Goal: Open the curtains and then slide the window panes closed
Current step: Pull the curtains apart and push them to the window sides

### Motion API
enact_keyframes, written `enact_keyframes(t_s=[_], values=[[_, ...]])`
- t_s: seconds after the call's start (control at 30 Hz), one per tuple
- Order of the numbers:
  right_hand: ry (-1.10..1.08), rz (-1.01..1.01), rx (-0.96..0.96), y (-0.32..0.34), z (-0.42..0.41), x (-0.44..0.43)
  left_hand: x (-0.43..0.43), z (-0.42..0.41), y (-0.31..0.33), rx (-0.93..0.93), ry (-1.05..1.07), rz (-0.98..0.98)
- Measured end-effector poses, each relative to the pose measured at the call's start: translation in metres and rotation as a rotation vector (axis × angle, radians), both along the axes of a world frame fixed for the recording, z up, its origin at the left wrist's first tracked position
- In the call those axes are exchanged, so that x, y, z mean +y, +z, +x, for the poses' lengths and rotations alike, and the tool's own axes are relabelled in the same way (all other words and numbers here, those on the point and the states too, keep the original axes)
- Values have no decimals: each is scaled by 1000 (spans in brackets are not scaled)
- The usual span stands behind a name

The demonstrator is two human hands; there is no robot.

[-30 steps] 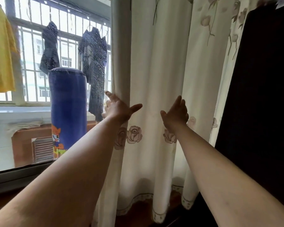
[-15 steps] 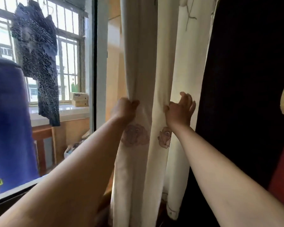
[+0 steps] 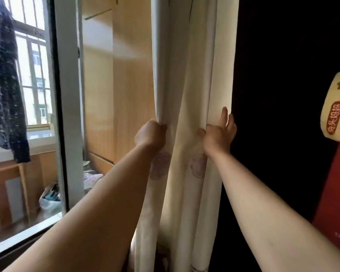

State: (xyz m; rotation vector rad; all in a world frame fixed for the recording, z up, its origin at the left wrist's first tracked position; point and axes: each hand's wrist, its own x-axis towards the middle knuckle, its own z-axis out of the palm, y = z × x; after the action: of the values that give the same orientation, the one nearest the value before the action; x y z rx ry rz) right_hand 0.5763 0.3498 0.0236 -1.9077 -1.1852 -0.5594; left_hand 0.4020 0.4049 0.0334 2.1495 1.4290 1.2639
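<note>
Beyond your window, the balcony floor [image 3: 35,217] carried a white plastic bag [image 3: 50,201] beside the frame, a wooden cabinet [image 3: 10,185] to its left, and pale crumpled fabric [image 3: 92,176] farther back.

A red box [image 3: 334,183] at the right edge bears a cream label with a red oval reading 头妈妈 — the character before these is partly cut off. Above the oval sits a larger red character, unreadable, and lower down faint pale digits — "12" or so — too blurred to make out.

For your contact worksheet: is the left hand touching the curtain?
Touching. The head view shows the left hand closed around the curtain's gathered edge.
</note>
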Motion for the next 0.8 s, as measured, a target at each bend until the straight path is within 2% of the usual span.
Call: enact_keyframes(t_s=[0.17, 0.23, 0.37, 0.5, 0.6, 0.8], values=[[128, 185, 284, 0, 33, 41, 34, 33, 0, -5, 43, 13], [204, 208, 322, 2, 45, 52, 47, 46, -3, -26, 47, 5], [177, 113, 225, 2, 60, 71, 63, 76, -2, -20, 40, 21], [245, 51, 271, 11, 78, 84, 76, 94, 1, -51, 25, 30], [278, -49, 152, 23, 86, 86, 84, 105, 2, -105, 43, -4], [440, 120, 193, 64, 95, 91, 93, 130, 4, -336, -148, -115]])
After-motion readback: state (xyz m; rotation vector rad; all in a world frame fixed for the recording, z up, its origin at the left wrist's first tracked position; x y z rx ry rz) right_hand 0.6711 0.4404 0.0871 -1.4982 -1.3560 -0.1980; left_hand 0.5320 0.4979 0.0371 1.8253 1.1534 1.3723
